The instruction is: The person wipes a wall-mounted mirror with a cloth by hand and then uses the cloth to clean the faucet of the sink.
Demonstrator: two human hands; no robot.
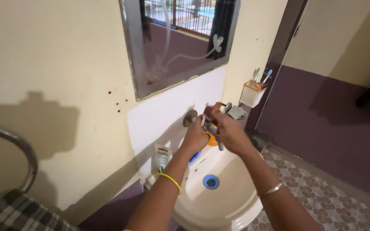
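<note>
While both hands work at the tap [213, 130], the cream sink [236, 201] stands below them against a pale yellow wall, with a blue drain [211, 182] in its middle. The left hand [195, 137] is curled closed around the tap body above the sink. The right hand [228, 128] is also bent closed on the tap; what exactly its fingers pinch I cannot tell. Above the sink hangs a mirror [180, 42]. To the right of the sink the floor has patterned tiles and the wall is purple. A white tube [162, 157] with green print stands at the sink's left rim. Up right of the sink, a small white basket [252, 95] holds toothbrushes.
</note>
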